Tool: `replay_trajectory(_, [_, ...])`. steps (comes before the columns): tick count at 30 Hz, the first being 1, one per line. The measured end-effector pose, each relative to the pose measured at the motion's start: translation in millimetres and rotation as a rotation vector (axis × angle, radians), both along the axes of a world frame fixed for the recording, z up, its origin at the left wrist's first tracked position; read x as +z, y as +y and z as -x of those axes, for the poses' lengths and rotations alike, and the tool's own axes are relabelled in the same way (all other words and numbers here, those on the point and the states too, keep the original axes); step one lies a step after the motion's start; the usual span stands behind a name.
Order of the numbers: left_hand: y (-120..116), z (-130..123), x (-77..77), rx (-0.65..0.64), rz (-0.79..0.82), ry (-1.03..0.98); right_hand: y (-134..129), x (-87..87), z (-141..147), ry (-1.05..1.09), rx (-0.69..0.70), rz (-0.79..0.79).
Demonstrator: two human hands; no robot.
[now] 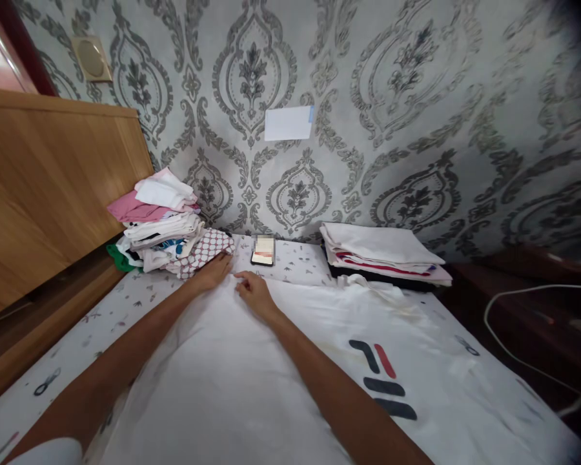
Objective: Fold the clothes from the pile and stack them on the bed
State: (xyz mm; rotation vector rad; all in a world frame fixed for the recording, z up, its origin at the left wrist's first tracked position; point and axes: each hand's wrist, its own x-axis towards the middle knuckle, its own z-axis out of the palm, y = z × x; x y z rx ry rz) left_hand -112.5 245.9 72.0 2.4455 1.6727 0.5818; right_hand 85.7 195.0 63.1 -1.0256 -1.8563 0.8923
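Note:
A white shirt [232, 374] with dark and red lettering lies spread over the patterned bedsheet [295, 258]. My left hand [215, 271] rests at the shirt's far edge, beside the patterned cloth of the left pile; its fingers reach forward and are partly spread. Just to its right, my right hand [254, 292] touches the same far edge, with the index finger and thumb bent toward each other at the fabric. Whether cloth is pinched between them is too small to tell. A phone [263, 251] with a lit screen lies just beyond both hands.
A tall pile of folded clothes [162, 223] stands at the back left beside a wooden cabinet [58, 187]. Another folded stack [382, 252] lies at the back right. A white cable [494, 300] curves over a dark surface at right.

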Motion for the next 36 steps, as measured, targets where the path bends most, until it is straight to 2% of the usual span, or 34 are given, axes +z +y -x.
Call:
replay_trajectory(6, [50.5, 2.6, 7.2, 0.082, -0.002, -0.103, -1.7, -3.1, -2.4, -0.010, 0.009, -0.010])
replay_trajectory(10, [60.6, 2.7, 15.3, 0.069, 0.064, -0.133, 0.0, -4.4, -3.4, -0.027, 0.031, -0.044])
replay_trajectory(13, [47.5, 5.0, 21.9, 0.005, 0.150, -0.120, 3.8, -6.4, -3.4, -0.039, 0.037, -0.066])
replay_trajectory(17, [11.1, 10.8, 29.3, -0.104, 0.230, -0.122, 6.4, -8.4, -2.9, -0.067, 0.030, -0.093])
replay_trajectory(20, [-12.0, 14.8, 32.1, -0.120, 0.254, -0.135, 4.5, -7.7, -2.3, -0.109, 0.028, -0.107])
replay_trajectory(23, [-21.6, 19.1, 34.0, -0.086, 0.275, -0.157, 3.5, -5.5, -2.0, -0.166, 0.026, -0.116])
replay_trajectory(27, [-22.3, 26.9, 37.6, -0.037, 0.285, -0.261, 9.7, 0.1, -1.7, -0.266, 0.015, -0.121])
replay_trajectory(31, [-26.3, 34.9, 36.1, 0.049, 0.294, -0.466, 18.6, 8.8, 7.4, -0.350, 0.016, -0.123])
replay_trajectory(36, [-38.3, 41.1, 25.6, 0.179, 0.379, -0.781, 29.2, 17.3, 42.4, -0.340, 0.109, -0.122])
